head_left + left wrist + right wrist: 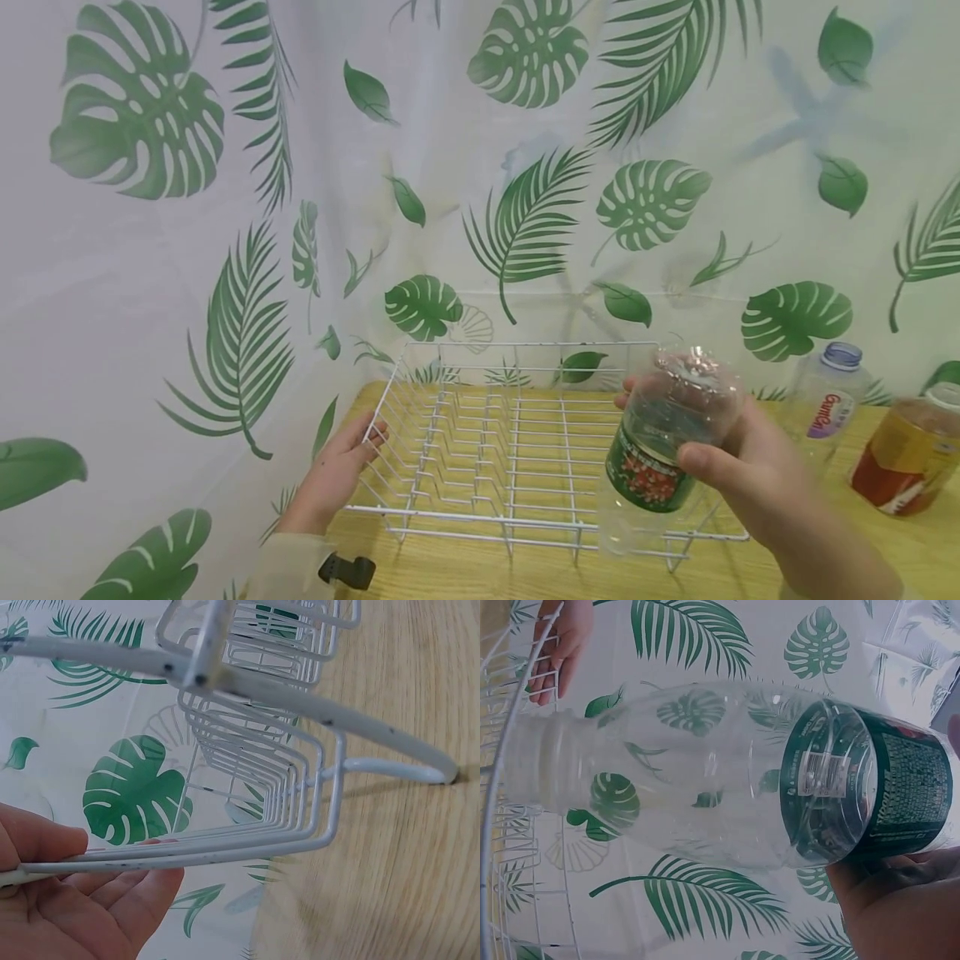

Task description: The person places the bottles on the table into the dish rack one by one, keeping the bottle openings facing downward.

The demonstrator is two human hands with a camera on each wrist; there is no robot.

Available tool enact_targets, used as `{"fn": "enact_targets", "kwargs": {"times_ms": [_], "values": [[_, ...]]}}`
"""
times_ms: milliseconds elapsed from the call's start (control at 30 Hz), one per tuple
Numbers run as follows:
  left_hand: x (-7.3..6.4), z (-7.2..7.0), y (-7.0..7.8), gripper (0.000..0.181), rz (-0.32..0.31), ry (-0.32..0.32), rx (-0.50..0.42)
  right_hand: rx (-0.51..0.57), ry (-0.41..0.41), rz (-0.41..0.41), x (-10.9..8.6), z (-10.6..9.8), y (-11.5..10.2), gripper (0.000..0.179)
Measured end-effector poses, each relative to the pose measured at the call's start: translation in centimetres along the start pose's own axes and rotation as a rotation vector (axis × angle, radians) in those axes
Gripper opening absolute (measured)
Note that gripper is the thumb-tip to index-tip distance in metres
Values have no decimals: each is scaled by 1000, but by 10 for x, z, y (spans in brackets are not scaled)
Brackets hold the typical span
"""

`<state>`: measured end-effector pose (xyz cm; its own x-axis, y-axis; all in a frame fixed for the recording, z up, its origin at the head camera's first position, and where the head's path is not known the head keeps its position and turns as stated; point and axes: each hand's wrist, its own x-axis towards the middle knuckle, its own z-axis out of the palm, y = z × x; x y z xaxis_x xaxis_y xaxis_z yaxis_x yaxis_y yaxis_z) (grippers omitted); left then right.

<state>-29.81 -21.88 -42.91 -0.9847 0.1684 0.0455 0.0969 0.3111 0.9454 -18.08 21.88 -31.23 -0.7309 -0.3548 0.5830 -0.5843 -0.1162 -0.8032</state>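
A clear plastic bottle (652,450) with a green and red label is in my right hand (765,475), which grips it near its base. It is upside down, its uncapped neck (547,761) pointing down at the front right of a white wire dish rack (510,525). In the right wrist view the neck is beside the rack's wires; I cannot tell whether they touch. My left hand (341,467) holds the rack's left side. The left wrist view shows the thumb (45,836) and fingers on opposite sides of the wires.
The rack stands on a wood-grain table (450,575). To the right are an uncapped clear bottle (828,404) with a purple-and-white label and a bottle (907,450) with a yellow and red label. A leaf-patterned sheet (435,225) hangs behind and along the left.
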Motion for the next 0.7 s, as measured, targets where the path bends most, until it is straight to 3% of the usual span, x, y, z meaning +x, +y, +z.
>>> {"fn": "enact_targets", "kwargs": {"times_ms": [133,200,533,700], "values": [[0,0,0,58,1,0,7,8,-25,-72,21,-2,-9,47],[0,1,0,57,-9,6,13,-15,-27,-65,32,-2,-13,45],[1,3,1,58,-8,2,-10,-200,2,48,82,2,-13,42],[0,2,4,58,-5,-5,-28,-275,55,153,107,1,5,59]]}}
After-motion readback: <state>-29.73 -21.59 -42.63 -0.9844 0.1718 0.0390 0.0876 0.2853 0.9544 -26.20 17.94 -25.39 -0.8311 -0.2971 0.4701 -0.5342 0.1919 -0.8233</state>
